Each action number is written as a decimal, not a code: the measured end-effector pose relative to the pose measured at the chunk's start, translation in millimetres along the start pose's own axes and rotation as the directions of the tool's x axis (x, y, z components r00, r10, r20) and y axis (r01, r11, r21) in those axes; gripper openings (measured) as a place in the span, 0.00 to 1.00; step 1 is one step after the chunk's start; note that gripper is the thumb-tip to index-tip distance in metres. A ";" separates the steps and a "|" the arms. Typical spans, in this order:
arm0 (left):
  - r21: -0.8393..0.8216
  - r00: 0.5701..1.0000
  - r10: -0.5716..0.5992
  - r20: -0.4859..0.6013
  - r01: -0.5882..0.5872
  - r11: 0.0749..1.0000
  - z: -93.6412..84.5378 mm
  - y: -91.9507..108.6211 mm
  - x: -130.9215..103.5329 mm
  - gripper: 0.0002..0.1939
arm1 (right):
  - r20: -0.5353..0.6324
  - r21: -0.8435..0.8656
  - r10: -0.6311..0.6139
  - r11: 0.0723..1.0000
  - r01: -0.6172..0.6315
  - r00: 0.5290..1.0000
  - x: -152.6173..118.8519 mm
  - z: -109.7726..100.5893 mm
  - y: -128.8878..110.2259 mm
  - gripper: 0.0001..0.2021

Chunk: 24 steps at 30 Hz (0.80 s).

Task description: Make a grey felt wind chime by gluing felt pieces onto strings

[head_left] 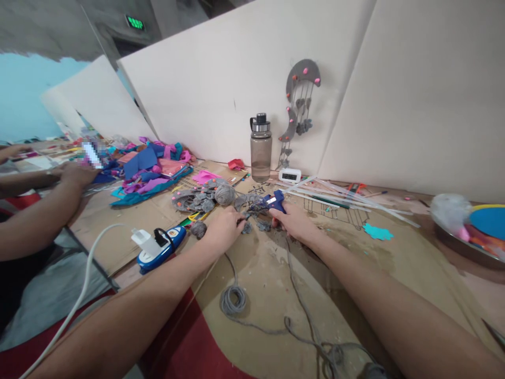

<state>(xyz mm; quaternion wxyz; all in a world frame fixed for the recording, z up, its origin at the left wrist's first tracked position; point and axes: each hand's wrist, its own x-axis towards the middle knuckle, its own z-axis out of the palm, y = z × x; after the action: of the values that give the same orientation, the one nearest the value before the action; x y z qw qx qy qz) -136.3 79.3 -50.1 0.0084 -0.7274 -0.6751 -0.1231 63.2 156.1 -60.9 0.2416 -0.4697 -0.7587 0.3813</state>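
My right hand [292, 218] is wrapped round the handle of a blue glue gun [275, 201], its nozzle pointing left. Close to that nozzle, my left hand [224, 227] has its fingers pinched at a small grey felt piece [246, 228]; the fingers partly hide it. Another grey felt piece [263, 226] lies under the gun. Behind my left hand rest a grey yarn ball [224, 194] and a grey felt crescent [182, 200] with pink dots. A smaller yarn ball [198, 229] sits beside my left wrist. Loose grey cord [232, 300] lies coiled between my forearms.
A blue power strip [162, 253] with a white plug stands at left. Behind are felt scraps [145, 163], a water bottle [261, 155], a small clock [290, 175] and clear glue sticks [347, 195]. A metal bowl [465, 247] sits at right. Another person's arm [43, 210] reaches in at left.
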 end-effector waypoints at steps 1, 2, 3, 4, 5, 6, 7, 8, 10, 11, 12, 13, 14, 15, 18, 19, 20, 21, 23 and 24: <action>0.000 1.000 0.000 -0.003 0.000 1.000 0.4 -0.3 0.0 0.13 | 0.002 0.028 0.002 1.000 -0.002 1.000 -0.9 -0.1 0.1 0.10; 0.002 1.000 0.000 -0.006 0.000 1.000 0.6 -0.5 0.1 0.13 | 0.010 0.057 0.004 0.998 -0.005 1.000 -1.9 -0.3 -0.1 0.10; 0.003 1.000 0.002 -0.010 -0.002 1.000 0.8 -0.6 0.2 0.13 | 0.022 0.075 0.008 0.997 -0.010 1.000 -2.8 -0.7 -0.7 0.10; 0.004 1.000 0.004 -0.012 -0.004 1.000 0.8 -0.6 0.3 0.14 | 0.035 0.079 0.010 0.997 -0.013 0.999 -3.5 -1.2 -1.7 0.10; 0.005 1.000 0.006 -0.011 -0.006 1.000 0.7 -0.5 0.5 0.14 | 0.044 0.065 0.009 0.998 -0.012 0.999 -3.9 -1.6 -2.9 0.10; 0.005 1.000 0.007 -0.007 -0.007 1.000 0.4 -0.3 0.6 0.14 | 0.048 0.036 0.006 0.999 -0.008 0.999 -4.0 -2.0 -4.1 0.10; 0.006 1.000 0.007 -0.001 -0.007 1.000 0.1 -0.1 0.6 0.13 | 0.046 0.000 0.005 1.000 -0.005 0.999 -3.7 -2.3 -5.2 0.11; 0.008 1.000 0.005 0.004 -0.005 1.000 -0.3 0.0 0.6 0.13 | 0.040 -0.033 0.002 0.999 -0.001 0.999 -3.1 -2.3 -5.9 0.11; 0.009 1.000 0.003 0.010 -0.003 1.000 -0.7 0.2 0.5 0.13 | 0.017 -0.065 -0.003 0.998 0.004 1.000 -1.8 -1.8 -5.9 0.11; 0.007 1.000 0.004 0.010 -0.004 1.000 -0.8 0.3 0.4 0.14 | 0.006 -0.062 -0.010 0.998 0.010 1.000 -1.3 -1.4 -5.2 0.10; 0.003 1.000 0.004 0.009 -0.004 1.000 -0.7 0.2 0.3 0.14 | -0.001 -0.050 -0.017 0.999 0.017 1.000 -1.1 -1.1 -4.2 0.10; -0.001 1.000 0.003 0.008 -0.003 1.000 -0.5 0.2 0.3 0.14 | -0.004 -0.028 -0.023 0.999 0.023 1.000 -1.1 -0.8 -3.1 0.09; -0.004 1.000 0.000 0.006 0.000 1.000 -0.4 0.2 0.3 0.14 | -0.003 0.001 -0.024 1.000 0.024 1.000 -1.4 -0.7 -2.1 0.09; -0.006 1.000 -0.004 0.004 0.004 1.000 -0.2 0.2 0.3 0.14 | 0.003 0.032 -0.018 0.999 0.018 1.000 -1.9 -0.8 -1.5 0.09; -0.004 1.000 -0.010 0.004 0.010 1.000 -0.5 0.5 0.4 0.14 | 0.047 0.067 0.012 0.998 -0.015 0.999 -3.2 -1.4 -2.4 0.10; -0.002 1.000 -0.008 0.008 0.008 1.000 -0.7 0.7 0.4 0.14 | 0.054 0.047 0.015 0.999 -0.018 0.998 -3.2 -1.5 -3.3 0.10; 0.001 1.000 -0.008 0.011 0.008 1.000 -1.1 0.8 0.4 0.14 | 0.054 0.017 0.013 1.000 -0.014 0.998 -3.1 -1.4 -4.3 0.10; 0.004 1.000 -0.008 0.012 0.008 1.000 -1.4 1.0 0.3 0.14 | 0.046 -0.015 0.006 1.000 -0.006 0.999 -2.7 -1.1 -5.0 0.11; 0.009 1.000 -0.002 0.013 0.002 1.000 -1.9 1.1 0.2 0.14 | 0.018 -0.054 -0.015 0.998 0.016 1.000 -2.1 -0.4 -5.6 0.11; 0.011 1.000 0.002 0.012 -0.002 1.000 -2.1 1.1 0.2 0.14 | 0.004 -0.054 -0.021 0.998 0.021 1.000 -2.0 -0.3 -5.4 0.11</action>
<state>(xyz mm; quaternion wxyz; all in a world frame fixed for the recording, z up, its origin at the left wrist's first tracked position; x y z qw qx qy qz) -135.5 79.0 -47.9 0.0085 -0.7287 -0.6750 -0.1153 61.4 153.0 -56.4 0.2315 -0.4676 -0.7740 0.3587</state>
